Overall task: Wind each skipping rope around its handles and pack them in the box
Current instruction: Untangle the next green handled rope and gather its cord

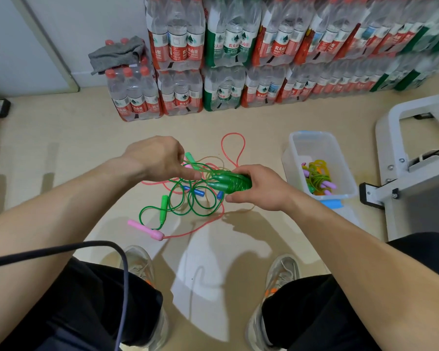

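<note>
1. Right hand (259, 190): fingers and thumb are curled round two green handles (232, 183), which lie side by side with their tips toward 9 o'clock. The handles are translucent tapered plastic, with several turns of green cord (205, 171) wound tight over them.
2. Left hand (157, 158): just beside the handles, at their 9 o'clock. Its fingertips pinch the free run of the cord. Green loops hang below toward the pile (188, 193).
3. Pile: on the floor (61, 153) under both hands. Thin glossy cords in pink, green and a glittery gold lie tangled. Smooth moulded handles show among them: a pink one (145, 228) at 7 o'clock, a green one beside it and blue ones at the centre.
4. Box (322, 148): on the floor at 3 o'clock from the right hand. It is clear rectangular plastic with rounded corners and a blue rim. Wound ropes (317, 178), yellow and green with lilac handles, lie inside.
5. Floor: pale wood-grain laminate, matt, with soft shadows.
6. Room: shrink-wrapped packs (226, 46) of bottles are stacked along the wall at 12 o'clock. A grey cloth (117, 55) lies crumpled on the leftmost pack. A white metal frame (395, 138) stands at 3 o'clock.
</note>
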The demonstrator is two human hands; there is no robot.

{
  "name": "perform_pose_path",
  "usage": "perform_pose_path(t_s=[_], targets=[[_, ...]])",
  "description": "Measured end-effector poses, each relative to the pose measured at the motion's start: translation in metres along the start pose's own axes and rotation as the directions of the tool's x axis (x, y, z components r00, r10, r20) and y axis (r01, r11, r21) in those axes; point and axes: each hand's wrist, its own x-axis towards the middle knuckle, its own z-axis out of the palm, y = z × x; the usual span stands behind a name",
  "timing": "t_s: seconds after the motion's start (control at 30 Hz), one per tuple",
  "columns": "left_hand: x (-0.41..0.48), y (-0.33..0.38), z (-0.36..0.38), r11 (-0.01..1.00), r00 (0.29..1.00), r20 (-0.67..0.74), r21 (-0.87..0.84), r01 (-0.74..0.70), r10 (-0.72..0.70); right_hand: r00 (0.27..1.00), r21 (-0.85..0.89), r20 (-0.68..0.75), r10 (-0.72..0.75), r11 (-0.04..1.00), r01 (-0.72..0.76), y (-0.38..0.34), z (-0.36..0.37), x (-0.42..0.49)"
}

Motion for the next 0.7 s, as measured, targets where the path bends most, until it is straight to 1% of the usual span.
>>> perform_pose_path(t_s=[0.07, 0.13, 0.17, 0.23, 0.27, 0.3, 0.33, 0.37, 0.4, 0.43, 0.47, 0.5, 0.53, 0.57, 0.6, 0.63, 0.67, 0.7], targets=[[-0.002, 0.0, -0.004, 0.996, 0.999, -0.001, 0.088, 0.032, -0.032, 1.0, -0.021, -0.008, -0.007, 1.0, 0.007, 0.002, 0.002, 0.0], [-0.003, 0.003, -0.007, 0.978, 0.997, -0.05, 0.194, 0.071, -0.062, 1.0, -0.042, -0.025, -0.011, 0.999, 0.01, 0.004, 0.006, 0.0], [-0.004, 0.004, -0.007, 0.97, 0.994, -0.082, 0.223, 0.092, -0.076, 0.999, -0.059, -0.034, -0.015, 0.998, 0.013, 0.005, 0.007, 0.001], [-0.003, 0.005, -0.002, 0.968, 0.989, -0.118, 0.225, 0.114, -0.089, 0.998, -0.096, -0.059, -0.022, 0.995, 0.016, 0.006, 0.01, 0.002], [-0.002, 0.004, 0.002, 0.976, 0.99, -0.107, 0.188, 0.108, -0.089, 0.997, -0.106, -0.068, -0.026, 0.994, 0.018, 0.006, 0.01, 0.002], [0.0, 0.003, 0.005, 0.989, 0.993, -0.084, 0.116, 0.091, -0.082, 0.997, -0.1, -0.073, -0.027, 0.995, 0.019, 0.006, 0.009, 0.002], [0.002, 0.001, 0.008, 0.998, 0.996, -0.056, 0.001, 0.068, -0.068, 0.997, -0.083, -0.074, -0.026, 0.996, 0.019, 0.007, 0.009, 0.001], [0.005, 0.0, 0.012, 0.987, 0.998, -0.038, -0.156, 0.039, -0.046, 0.997, -0.064, -0.078, -0.022, 0.998, 0.017, 0.008, 0.008, 0.0], [0.007, 0.0, 0.016, 0.942, 0.999, -0.024, -0.335, 0.012, -0.021, 0.996, -0.046, -0.088, -0.019, 0.999, 0.015, 0.009, 0.008, -0.001], [0.007, 0.001, 0.019, 0.866, 1.0, -0.014, -0.501, -0.007, 0.001, 0.995, -0.024, -0.103, -0.015, 1.0, 0.012, 0.011, 0.008, -0.001], [0.006, 0.004, 0.021, 0.764, 1.0, -0.007, -0.645, -0.017, 0.016, 0.993, 0.0, -0.115, -0.011, 1.0, 0.011, 0.012, 0.008, 0.0], [0.004, 0.009, 0.022, 0.636, 1.0, 0.0, -0.771, -0.015, 0.024, 0.993, 0.022, -0.121, -0.01, 1.0, 0.013, 0.012, 0.009, 0.0], [0.002, 0.013, 0.023, 0.484, 0.999, 0.016, -0.875, 0.0, 0.028, 0.992, 0.039, -0.123, -0.012, 0.999, 0.017, 0.013, 0.01, 0.001], [0.0, 0.018, 0.023, 0.324, 0.998, 0.05, -0.945, 0.037, 0.032, 0.992, 0.052, -0.123, -0.011, 0.999, 0.017, 0.014, 0.011, 0.001], [-0.001, 0.021, 0.021, 0.202, 0.996, 0.086, -0.976, 0.077, 0.035, 0.993, 0.063, -0.12, -0.013, 0.998, 0.021, 0.013, 0.011, 0.001], [-0.002, 0.025, 0.019, 0.141, 0.994, 0.108, -0.985, 0.103, 0.028, 0.993, 0.069, -0.118, -0.018, 0.997, 0.026, 0.013, 0.012, 0.001], [-0.001, 0.025, 0.018, 0.123, 0.993, 0.114, -0.986, 0.113, 0.003, 0.993, 0.071, -0.112, -0.025, 0.997, 0.033, 0.013, 0.013, 0.001], [0.001, 0.025, 0.017, 0.141, 0.994, 0.105, -0.984, 0.11, -0.04, 0.994, 0.073, -0.105, -0.028, 0.997, 0.036, 0.014, 0.013, 0.0]])
